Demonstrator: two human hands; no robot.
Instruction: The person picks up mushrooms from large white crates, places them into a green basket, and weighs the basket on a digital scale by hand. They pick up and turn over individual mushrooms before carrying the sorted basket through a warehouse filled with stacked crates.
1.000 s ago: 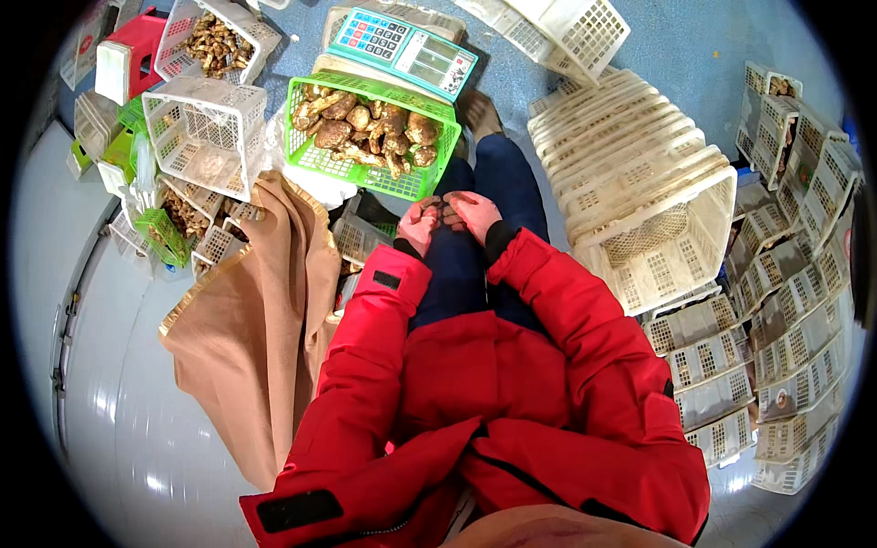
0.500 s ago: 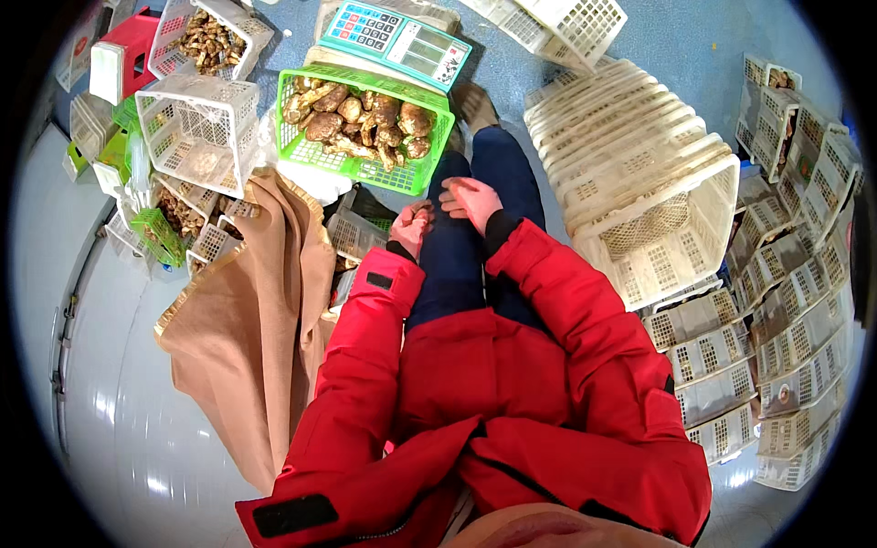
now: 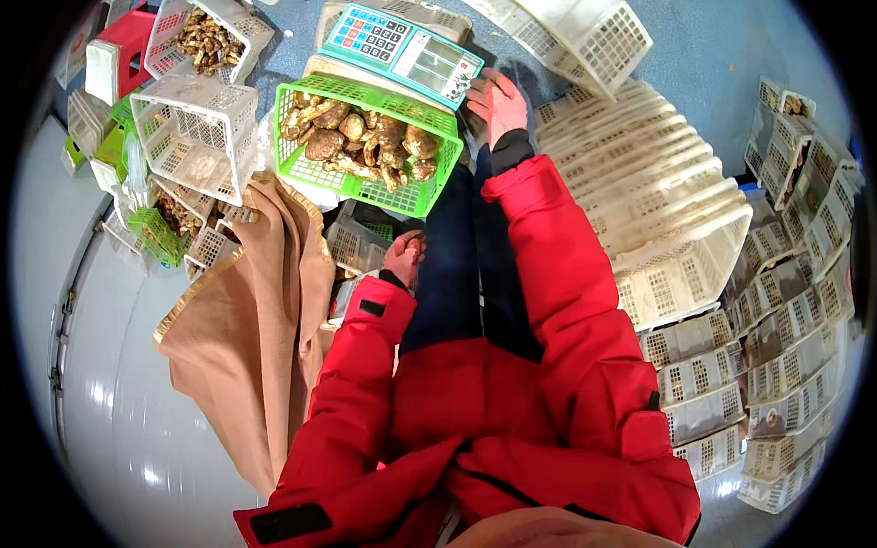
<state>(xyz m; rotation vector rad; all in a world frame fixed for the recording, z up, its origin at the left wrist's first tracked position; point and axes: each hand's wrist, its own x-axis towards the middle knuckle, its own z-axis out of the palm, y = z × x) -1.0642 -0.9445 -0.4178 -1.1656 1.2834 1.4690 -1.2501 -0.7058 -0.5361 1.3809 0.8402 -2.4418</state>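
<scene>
My right hand (image 3: 500, 103) reaches forward with its fingers stretched out at the right end of a teal digital scale (image 3: 406, 57). The fingertips are beside the scale's edge; whether they touch it I cannot tell. My left hand (image 3: 405, 255) is curled closed beside my left thigh, with nothing visible in it. A green plastic basket (image 3: 388, 194) stands tilted toward me in front of the scale. Several large brown mushrooms (image 3: 352, 128) with pale stems fill it.
A long nested stack of white crates (image 3: 690, 228) lies to my right, with more crates (image 3: 790, 365) beyond. A brown cloth (image 3: 247, 338) drapes at my left. Past it stand a white basket (image 3: 196, 169), a basket of smaller mushrooms (image 3: 208, 44) and a red stool-like object (image 3: 123, 53).
My right hand has moved from over my lap forward to the scale's right end. My left hand has come slightly back toward me. The view has shifted a little.
</scene>
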